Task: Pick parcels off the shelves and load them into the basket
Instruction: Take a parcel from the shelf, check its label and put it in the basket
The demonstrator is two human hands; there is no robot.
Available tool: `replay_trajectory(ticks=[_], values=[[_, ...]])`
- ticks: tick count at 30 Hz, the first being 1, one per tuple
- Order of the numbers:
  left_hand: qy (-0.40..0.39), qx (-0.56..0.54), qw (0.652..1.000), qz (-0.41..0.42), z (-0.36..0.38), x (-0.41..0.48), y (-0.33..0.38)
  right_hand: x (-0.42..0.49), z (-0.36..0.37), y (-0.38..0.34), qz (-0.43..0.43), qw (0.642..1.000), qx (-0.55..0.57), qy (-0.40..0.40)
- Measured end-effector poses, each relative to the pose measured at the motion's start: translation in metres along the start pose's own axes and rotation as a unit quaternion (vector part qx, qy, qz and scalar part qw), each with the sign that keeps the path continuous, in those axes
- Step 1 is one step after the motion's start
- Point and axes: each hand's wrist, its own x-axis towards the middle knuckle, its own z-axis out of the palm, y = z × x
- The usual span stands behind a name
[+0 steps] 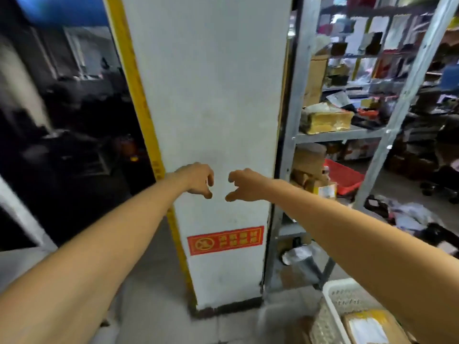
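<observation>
Both arms reached forward before a white pillar [211,95]. The left hand [198,181] and right hand [244,186] held nothing, fingers loosely curled, probably between picks. A yellow-taped parcel [325,117] lay on the metal shelves [335,135] to the right. The white basket [330,294] stood on the floor, lower right, within easy reach for loading.

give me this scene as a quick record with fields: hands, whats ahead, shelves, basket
left hand: empty, fingers loosely curled, held out in front of the pillar
right hand: empty, fingers loosely curled, near the left one, not touching it
pillar: white, straight ahead, red sign low on it
shelves: metal rack to the right, brown parcel on one level
basket: white, bottom right of view, labelled parcel inside
task state: no parcel in either hand
</observation>
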Motion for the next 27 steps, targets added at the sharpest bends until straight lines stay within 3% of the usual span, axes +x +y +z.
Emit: replay_trajectory(ticks=[6, 12, 21, 27], values=[[-0.001, -0.001, 0.981, -0.193, -0.003, -0.134, -0.135, 0.032, 0.015, -0.151, -0.228, 0.972, -0.049, -0.026], [0.026, -0.065, 0.919, -0.388, -0.006, -0.280, -0.205, 0.039, 0.022, -0.294, -0.393, 0.915, -0.065, -0.069], [0.038, -0.048, 0.774, -0.630, 0.021, -0.476, -0.166, -0.074, 0.073, -0.457, -0.636, 0.755, -0.076, -0.143], [-0.024, -0.060, 0.657, -0.751, 0.044, -0.607, -0.094, -0.196, 0.112, -0.519, -0.737, 0.649, -0.086, -0.166]])
